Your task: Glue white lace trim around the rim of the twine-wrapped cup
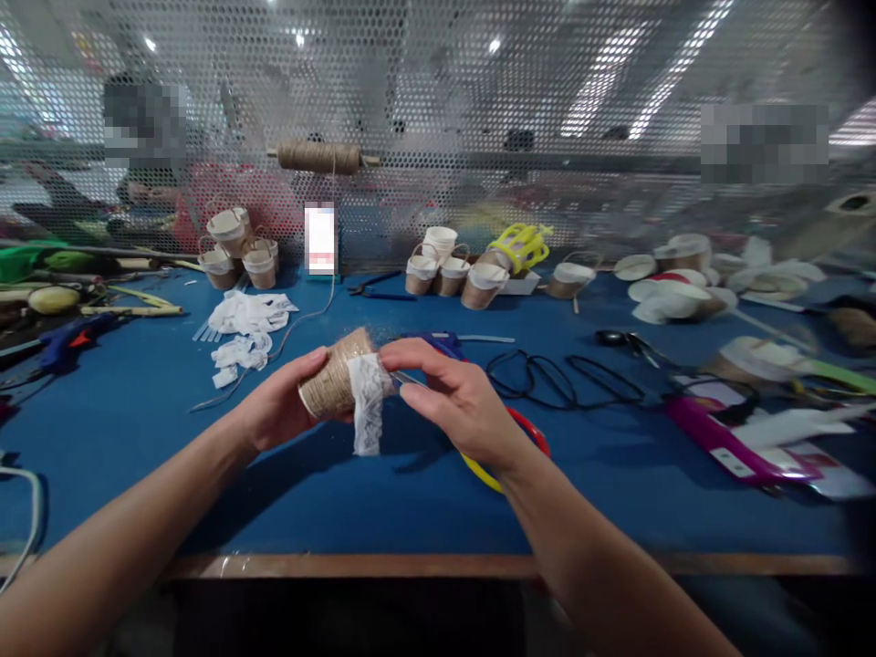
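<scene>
A small cup wrapped in brown twine (328, 380) lies tilted in my left hand (284, 401), whose fingers are closed around it from the left and below. Round the cup's wider end, a strip of white lace (368, 406) is laid, and its loose end hangs down. My right hand (458, 397) is at that end, with the index finger touching the lace. Between its thumb and fingers is a thin metal tool (405, 377), perhaps tweezers, mostly hidden. Beneath my right wrist, red and yellow handles (530, 431) show on the table, partly covered.
Left of the cup lies a pile of white lace (250, 313). Finished-looking small baskets (485, 285) stand along the back, below a twine roll (318, 158) on the mesh. A black cable (568, 381), a purple box (735, 443) and a blue glue gun (75, 342) occupy the sides.
</scene>
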`<action>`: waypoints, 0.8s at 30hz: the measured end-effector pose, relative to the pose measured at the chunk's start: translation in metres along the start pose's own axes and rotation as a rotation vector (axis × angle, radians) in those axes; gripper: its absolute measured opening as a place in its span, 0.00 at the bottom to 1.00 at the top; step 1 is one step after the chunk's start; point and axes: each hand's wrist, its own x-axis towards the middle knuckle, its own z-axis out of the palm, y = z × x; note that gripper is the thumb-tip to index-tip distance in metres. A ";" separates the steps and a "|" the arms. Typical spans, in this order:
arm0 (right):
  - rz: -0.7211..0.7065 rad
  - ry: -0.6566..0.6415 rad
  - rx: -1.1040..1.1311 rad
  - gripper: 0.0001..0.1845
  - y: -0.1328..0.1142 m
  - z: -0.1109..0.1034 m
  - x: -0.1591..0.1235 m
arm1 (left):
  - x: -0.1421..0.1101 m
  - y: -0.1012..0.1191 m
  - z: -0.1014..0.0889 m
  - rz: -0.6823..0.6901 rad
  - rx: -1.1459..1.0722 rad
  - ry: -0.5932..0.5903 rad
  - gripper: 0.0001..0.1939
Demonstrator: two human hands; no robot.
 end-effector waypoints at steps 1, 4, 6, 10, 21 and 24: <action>-0.048 -0.020 -0.038 0.12 0.000 0.000 -0.001 | 0.000 -0.001 -0.001 -0.010 -0.025 0.005 0.18; -0.120 -0.036 -0.132 0.12 0.002 0.004 0.000 | -0.001 -0.002 -0.002 -0.015 -0.053 0.002 0.16; -0.146 -0.031 -0.187 0.12 0.003 0.007 0.001 | -0.001 -0.002 -0.003 -0.018 -0.057 -0.008 0.16; -0.164 -0.037 -0.222 0.09 0.003 0.009 0.002 | -0.001 -0.003 -0.002 -0.035 -0.087 -0.014 0.15; 0.123 -0.056 -0.168 0.02 -0.001 0.010 0.000 | 0.001 -0.011 0.002 -0.190 -0.113 -0.017 0.19; 0.182 -0.033 -0.123 0.04 0.001 0.010 0.000 | 0.000 -0.013 0.002 -0.136 -0.073 -0.005 0.22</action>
